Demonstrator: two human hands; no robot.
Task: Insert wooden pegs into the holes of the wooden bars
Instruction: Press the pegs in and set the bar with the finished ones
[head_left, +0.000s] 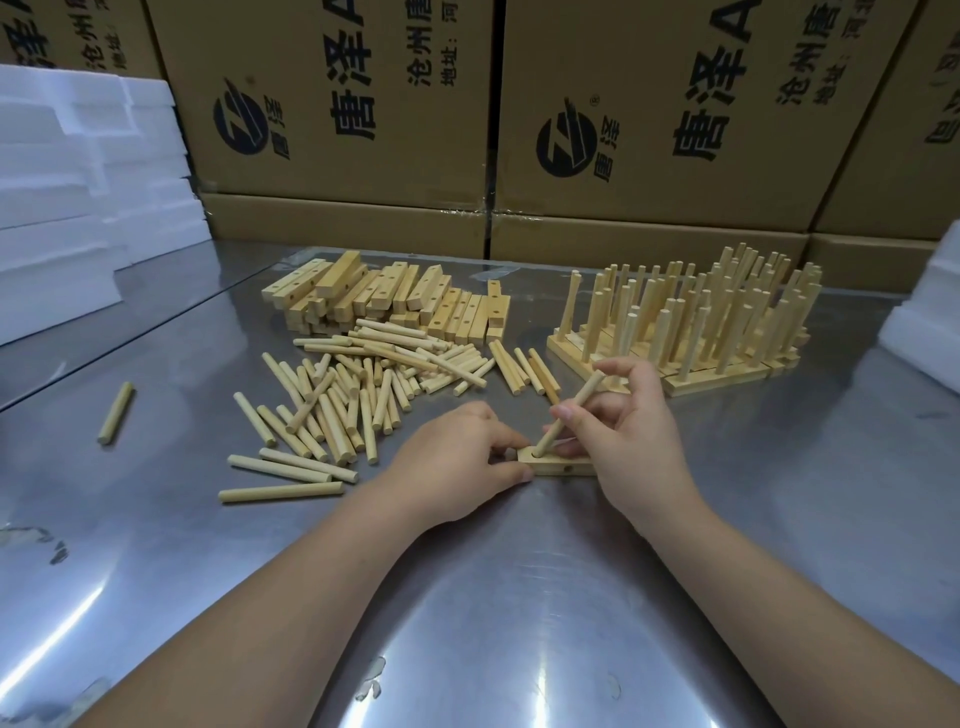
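**Peg tip meets the bar's left hole**

We work on a steel tabletop (493, 597) whose near half lies open toward us. Cardboard boxes (649, 130) wall its far edge, and white foam sheets (78, 182) crowd the left side. Pegged bars (691, 322) stand at far right, a stack of bare bars (384, 301) sits far centre, and loose pegs (353, 395) spread in front of it. Our left hand (452, 462) grips the left end of one bar (563, 464) lying flat near the middle, fingers curled on it. Our right hand (634, 431) pinches a tilted peg (569, 415) between thumb and fingers, its lower tip at the bar's left hole. A stray peg (116, 413) lies alone, well apart on the left.
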